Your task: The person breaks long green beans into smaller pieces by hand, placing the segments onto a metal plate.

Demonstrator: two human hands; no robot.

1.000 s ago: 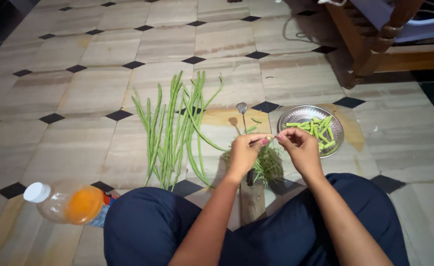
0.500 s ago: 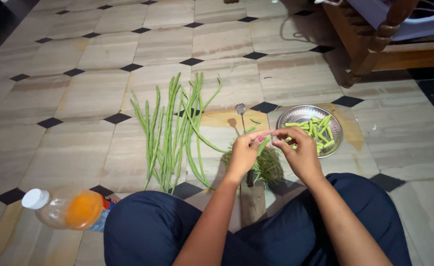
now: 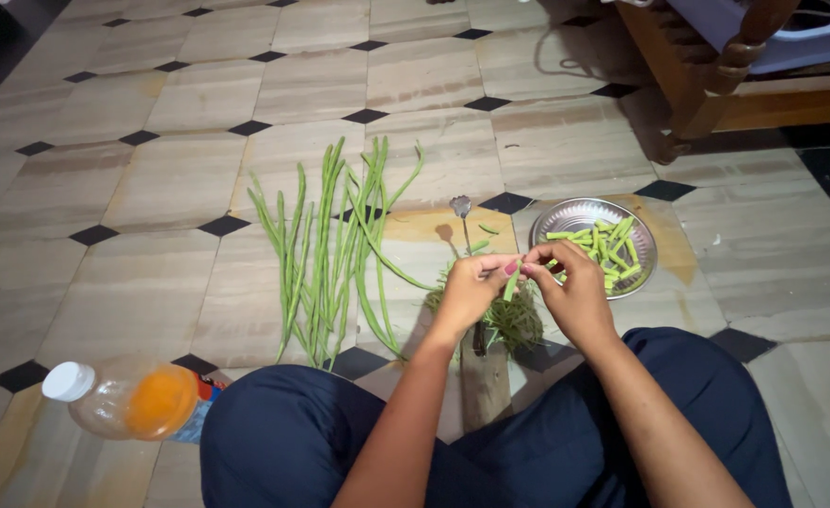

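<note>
From the head camera I look down on my own lap in dark blue trousers, seated on a tiled floor (image 3: 133, 188) of pale stone squares with small black diamonds at the corners. My left hand (image 3: 471, 287) and my right hand (image 3: 570, 292) meet just in front of my knees, fingertips touching across a short green bean piece (image 3: 511, 285) that hangs down between them; both hands are pinched onto it, thumbs and forefingers pressed on its upper end, the other fingers curled in. Directly under the hands lies a small heap of green trimmings (image 3: 514, 325) around an upright floor cutter whose wooden base (image 3: 484, 381) runs back between my legs and whose thin blade stem with a round top (image 3: 461, 209) rises beyond my left hand. Just beyond and right of my right hand sits a round steel plate (image 3: 566, 214) holding cut bean pieces (image 3: 603, 249), all short and bright green. To the left of the hands a loose bundle of long beans (image 3: 326, 254) is laid out lengthwise on the floor, one of them curving toward the trimmings. Near my left knee a clear plastic bottle (image 3: 128, 403) with a white cap and orange contents lies on its side. At the upper right stands a wooden piece of furniture (image 3: 716, 89) with a bluish cloth on it, well apart from the work.
</note>
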